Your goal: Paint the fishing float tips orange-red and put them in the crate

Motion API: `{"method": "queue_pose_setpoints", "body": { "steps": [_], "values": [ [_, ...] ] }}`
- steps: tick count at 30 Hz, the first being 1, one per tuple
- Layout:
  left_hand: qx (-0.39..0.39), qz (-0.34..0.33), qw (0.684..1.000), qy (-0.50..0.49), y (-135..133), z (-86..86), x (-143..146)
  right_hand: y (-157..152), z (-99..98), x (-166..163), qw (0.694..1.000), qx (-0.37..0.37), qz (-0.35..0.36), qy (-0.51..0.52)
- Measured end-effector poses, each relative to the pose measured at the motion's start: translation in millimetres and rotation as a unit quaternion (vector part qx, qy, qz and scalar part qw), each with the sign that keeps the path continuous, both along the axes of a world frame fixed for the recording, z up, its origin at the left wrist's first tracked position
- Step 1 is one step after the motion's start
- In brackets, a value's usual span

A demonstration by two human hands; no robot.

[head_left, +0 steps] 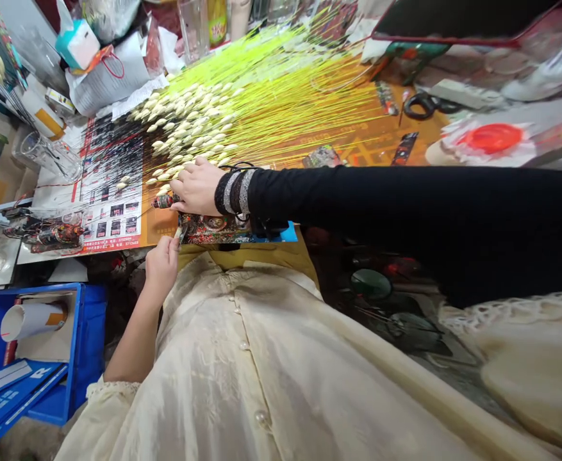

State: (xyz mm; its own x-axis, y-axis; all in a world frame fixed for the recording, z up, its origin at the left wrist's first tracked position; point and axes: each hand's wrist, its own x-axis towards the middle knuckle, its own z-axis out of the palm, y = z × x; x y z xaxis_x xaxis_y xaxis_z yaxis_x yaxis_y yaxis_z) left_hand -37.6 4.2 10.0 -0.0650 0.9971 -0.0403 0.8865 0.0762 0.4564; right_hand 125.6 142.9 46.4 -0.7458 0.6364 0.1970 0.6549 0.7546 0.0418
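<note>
Close to the table's front edge, my left hand (162, 264) is closed, its thumb and fingers pinching a small pale piece (179, 234) whose kind I cannot make out. My right hand (198, 187), in a black sleeve with striped bands at the wrist, is palm down with its fingers curled over a dark patterned cylinder (164, 202). Only the cylinder's left end shows; the rest is under the hand. Just beyond my fingers lie many cream fishing floats (197, 131) with long yellow-green tips (281, 83) and thin dark stems. Beneath my right wrist is a paint-speckled mat (208, 232).
A glass (50, 153) and a dark cluttered bundle (52, 234) occupy the left side. Below them stands a blue crate (91, 339) holding a paper tube. Scissors (420, 105), a red round lid (495, 137) and a dark screen (463, 19) are at right.
</note>
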Motion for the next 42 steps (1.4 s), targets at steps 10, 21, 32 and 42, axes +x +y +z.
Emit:
{"method": "queue_pose_setpoints", "body": {
  "steps": [10, 21, 32, 42],
  "values": [
    [-0.044, 0.002, 0.996, 0.079, 13, -3.1, 18, -1, 0.6, 0, 1.000, -0.005, 0.000, 0.005],
    [-0.061, 0.003, 0.995, 0.075, 14, 0.6, 21, -2, 1.2, 0, 1.000, -0.014, -0.007, 0.014],
    [-0.060, -0.017, 0.995, 0.072, 16, 0.0, 21, -1, 6.2, 3, 0.999, -0.037, 0.008, -0.008],
    [-0.023, -0.002, 0.999, -0.037, 10, -13.0, 19, -1, 6.0, 4, 1.000, -0.025, 0.014, -0.004]
  ]
}}
